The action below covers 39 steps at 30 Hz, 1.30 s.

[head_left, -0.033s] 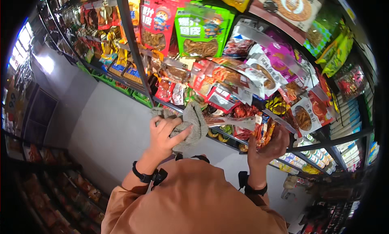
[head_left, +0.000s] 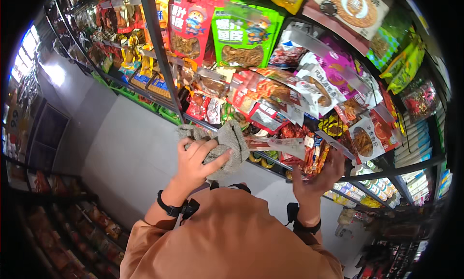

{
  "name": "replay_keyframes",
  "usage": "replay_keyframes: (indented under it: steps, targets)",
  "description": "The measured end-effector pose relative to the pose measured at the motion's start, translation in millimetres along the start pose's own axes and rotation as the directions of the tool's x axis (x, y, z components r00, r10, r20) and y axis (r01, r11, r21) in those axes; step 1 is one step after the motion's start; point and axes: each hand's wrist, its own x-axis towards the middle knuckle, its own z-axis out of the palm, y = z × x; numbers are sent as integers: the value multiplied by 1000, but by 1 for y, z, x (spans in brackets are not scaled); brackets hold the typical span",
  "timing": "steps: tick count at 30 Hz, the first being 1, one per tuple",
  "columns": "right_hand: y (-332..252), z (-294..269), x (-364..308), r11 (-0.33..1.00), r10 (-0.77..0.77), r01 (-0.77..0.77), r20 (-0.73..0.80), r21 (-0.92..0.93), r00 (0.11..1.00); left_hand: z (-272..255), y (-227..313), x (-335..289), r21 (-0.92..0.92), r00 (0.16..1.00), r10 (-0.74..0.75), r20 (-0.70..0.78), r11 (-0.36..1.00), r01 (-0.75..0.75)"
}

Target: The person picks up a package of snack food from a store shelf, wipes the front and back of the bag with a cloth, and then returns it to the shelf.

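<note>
I'm noting the left hand [head_left: 194,164] curling round a bunched grey cloth [head_left: 233,147] towards seven o'clock, presumably for a compact hold, the right hand [head_left: 319,176] hanging loosely open, seemingly empty, beside red snack packets [head_left: 314,154] at four o'clock.

white characters printed on red pouch [head_left: 195,25] and green pouch [head_left: 244,35], dark characters printed on red-and-white packet [head_left: 369,139] near front edge of shelf [head_left: 401,166]
</note>
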Motion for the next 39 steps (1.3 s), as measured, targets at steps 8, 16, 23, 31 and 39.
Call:
replay_keyframes:
  steps: [8,16,23,31,39]
  targets:
    - [-57,44,50,952,35,172,652,-251,757,21,-31,-4,9,984,134,-114,991,-134]
    - [-48,70,52,999,17,27,935,-29,354,14,-40,1,-99,976,194,-99,974,-204]
    - [-42,49,114,984,-27,133,645,-116,764,-41,-93,-38,-186,865,-412,-286,910,372]
    - [-5,73,165,856,-73,242,358,-456,931,-55,-109,-85,-85,751,-569,-335,812,577]
    - [77,138,156,791,124,209,485,-575,866,-54,-104,-109,30,795,-559,-238,813,581]
